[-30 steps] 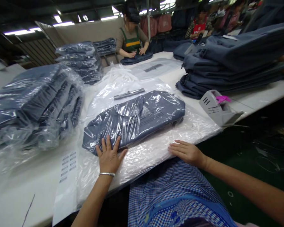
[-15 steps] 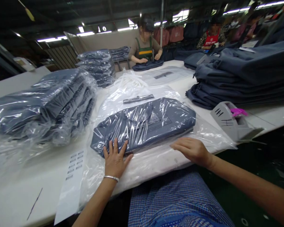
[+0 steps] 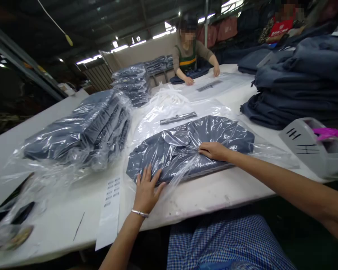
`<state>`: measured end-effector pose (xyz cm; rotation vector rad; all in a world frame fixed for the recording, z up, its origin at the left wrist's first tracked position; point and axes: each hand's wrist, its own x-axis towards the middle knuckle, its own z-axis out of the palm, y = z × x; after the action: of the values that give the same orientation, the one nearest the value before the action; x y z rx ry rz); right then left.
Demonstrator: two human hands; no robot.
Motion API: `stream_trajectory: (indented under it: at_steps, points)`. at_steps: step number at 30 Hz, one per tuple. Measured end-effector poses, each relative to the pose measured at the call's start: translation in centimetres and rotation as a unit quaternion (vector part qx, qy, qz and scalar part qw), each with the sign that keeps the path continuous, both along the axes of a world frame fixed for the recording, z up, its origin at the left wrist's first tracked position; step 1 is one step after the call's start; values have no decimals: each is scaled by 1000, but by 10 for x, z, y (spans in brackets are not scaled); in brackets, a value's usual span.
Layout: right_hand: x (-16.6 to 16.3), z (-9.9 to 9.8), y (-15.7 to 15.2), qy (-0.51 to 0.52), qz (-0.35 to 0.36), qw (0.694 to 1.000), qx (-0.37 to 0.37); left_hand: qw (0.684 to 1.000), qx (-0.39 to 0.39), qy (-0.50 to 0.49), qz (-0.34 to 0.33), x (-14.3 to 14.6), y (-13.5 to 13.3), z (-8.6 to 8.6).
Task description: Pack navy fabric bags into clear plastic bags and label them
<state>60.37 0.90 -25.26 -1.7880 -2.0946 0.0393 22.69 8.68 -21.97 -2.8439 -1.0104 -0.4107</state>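
The left hand (image 3: 147, 190), spread wide, presses the bag (image 3: 183, 152) at its seven o'clock, likely steadying it at twelve o'clock on the table (image 3: 59, 223), while the right hand (image 3: 214, 150) (its tips partly hidden) seems clamped on clear plastic (image 3: 183, 170), holding it taut.

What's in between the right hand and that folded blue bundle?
Clear plastic. In the head view, the right hand pinches a gathered bit of it, over the front of the blue bundle.
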Motion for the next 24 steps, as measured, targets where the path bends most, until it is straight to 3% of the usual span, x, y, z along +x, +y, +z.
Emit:
stream_trajectory:
  at_steps: [4, 7, 10, 13, 15, 19, 24]
  points:
    - [2, -2, 1, 5, -6, 1000, 0, 998, 14, -59, -8, -23, -41, 18]
    - [2, -2, 2, 9, -5, 1000, -6, 999, 32, -22, 1, -43, -73, 9]
    - [2, -3, 2, 15, -5, 1000, -8, 998, 54, -25, -4, -60, -79, 2]
    - [3, -5, 2, 19, -7, 1000, -10, 995, 60, -71, -19, -70, -55, 15]
    - [5, -6, 3, 21, -4, 1000, -13, 994, 27, -108, 9, -70, -28, 32]
    - [6, -7, 4, 34, 3, 999, -19, 975, -162, -132, 78, -57, 40, 56]
    - [5, -6, 5, 48, -5, 999, -20, 943, -321, -62, 59, -43, 115, 56]
